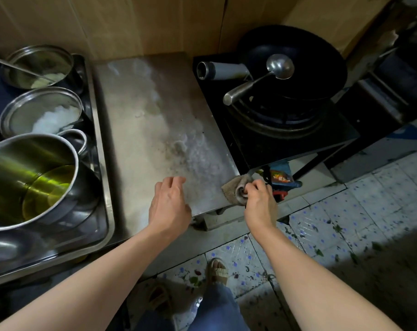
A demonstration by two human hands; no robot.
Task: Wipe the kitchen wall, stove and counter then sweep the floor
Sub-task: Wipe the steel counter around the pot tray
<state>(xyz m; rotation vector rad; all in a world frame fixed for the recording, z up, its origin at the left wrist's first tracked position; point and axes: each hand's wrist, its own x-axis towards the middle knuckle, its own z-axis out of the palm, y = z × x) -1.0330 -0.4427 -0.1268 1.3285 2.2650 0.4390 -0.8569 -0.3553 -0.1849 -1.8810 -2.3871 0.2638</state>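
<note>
One cloth (pixel 236 188) – right hand (pixel 260 199) pinching it – three pots.

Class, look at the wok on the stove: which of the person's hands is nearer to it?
Right. The right hand grips a cloth at the counter's front corner, just below the stove and wok. The left hand hovers over the counter, farther left.

Black wok (pixel 295 60) with steel ladle (pixel 257 78) at far right, three steel pots on left: oil pot (pixel 26 177) near, white-filled pot (pixel 41 112) behind, spoon pot (pixel 39 65) farthest
</note>
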